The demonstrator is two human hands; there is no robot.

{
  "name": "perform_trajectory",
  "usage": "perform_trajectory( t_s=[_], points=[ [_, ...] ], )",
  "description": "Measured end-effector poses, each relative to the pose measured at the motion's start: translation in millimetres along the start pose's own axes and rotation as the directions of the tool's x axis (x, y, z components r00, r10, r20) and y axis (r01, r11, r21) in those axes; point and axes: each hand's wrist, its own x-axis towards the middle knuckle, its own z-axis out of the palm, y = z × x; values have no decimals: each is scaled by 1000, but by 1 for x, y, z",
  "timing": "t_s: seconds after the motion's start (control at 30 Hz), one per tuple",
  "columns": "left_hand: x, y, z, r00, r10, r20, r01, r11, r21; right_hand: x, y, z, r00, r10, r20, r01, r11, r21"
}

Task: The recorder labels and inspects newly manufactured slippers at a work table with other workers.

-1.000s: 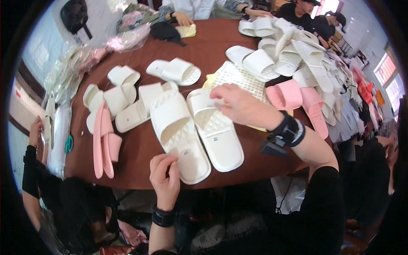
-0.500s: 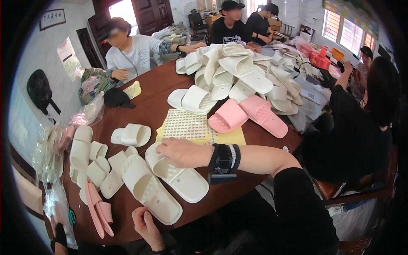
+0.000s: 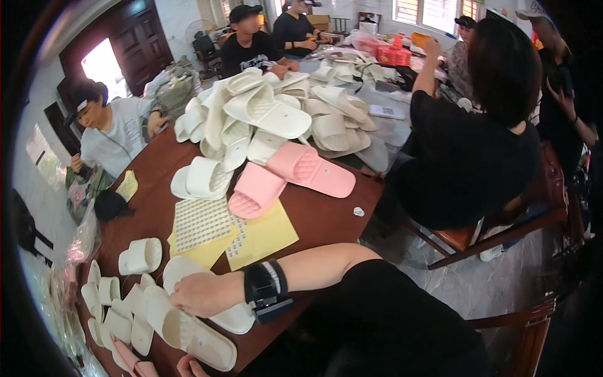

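Note:
A white slipper point(image 3: 233, 319) lies on the brown table, and my right hand point(image 3: 202, 294) is over its strap. The fingers of that hand curl down out of sight, so what they pinch is hidden. Beside it, closer to me, lies another white slipper point(image 3: 213, 347), its sole end pointing to the lower right. At the lower edge of the picture my left hand point(image 3: 191, 366) is partly cut off. Its visible fingers are bent together near this slipper's edge, and I see nothing clearly between them.
Yellow sticker sheets point(image 3: 202, 223) lie past my right forearm, with two pink slippers point(image 3: 313, 169) behind them. A large pile of white slippers point(image 3: 264, 112) covers the far table. More white slippers point(image 3: 117, 323) crowd the left. A person in black point(image 3: 465, 163) sits at the right.
The whole view has swung to the right, so the table's things sit further left and lower. My left hand has mostly slipped out of the lower edge. My right hand stays over the same slipper.

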Motion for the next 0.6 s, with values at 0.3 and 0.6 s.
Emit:
perform_trajectory(
  t_s=[0.3,0.6],
  points=[
    [0,-11,7,996,-24,-86,16,996,-86,-11,19,12,998,-51,-47,55,995,78],
    [0,-15,9,993,7,-118,-14,998,-56,-20,25,16,987,-127,-96,120,990,-73]
  ],
)
